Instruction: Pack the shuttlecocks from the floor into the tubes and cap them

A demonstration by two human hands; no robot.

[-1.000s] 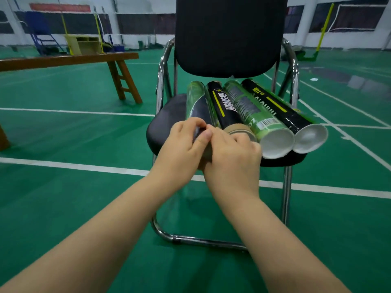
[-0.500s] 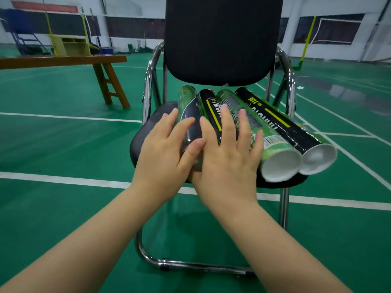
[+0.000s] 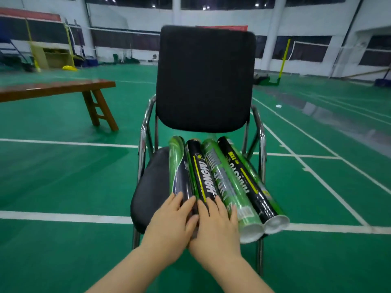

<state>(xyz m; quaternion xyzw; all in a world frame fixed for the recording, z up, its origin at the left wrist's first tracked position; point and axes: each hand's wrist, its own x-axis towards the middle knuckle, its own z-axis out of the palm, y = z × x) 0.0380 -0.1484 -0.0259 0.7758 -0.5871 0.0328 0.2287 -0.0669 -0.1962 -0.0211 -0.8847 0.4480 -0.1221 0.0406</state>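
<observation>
Four shuttlecock tubes (image 3: pixel 213 182) lie side by side on the chair seat (image 3: pixel 148 191), centre frame. Left hand (image 3: pixel 171 220) and right hand (image 3: pixel 213 225) rest flat on the two left tubes, fingers straight, gripping nothing. Risk: the two right tubes overhang the seat's front edge, so a nudge could roll them off. A second ago both hands were curled at a tube end.

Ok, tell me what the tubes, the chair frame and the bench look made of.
Tubes: likely cardboard under a glossy printed wrap, which catches highlights; the white end caps look like matte plastic. Chair frame: polished chromed metal tubing, mirror-bright reflections. Bench: wood, reddish-brown with a slight sheen, though blur hides any grain.
</observation>
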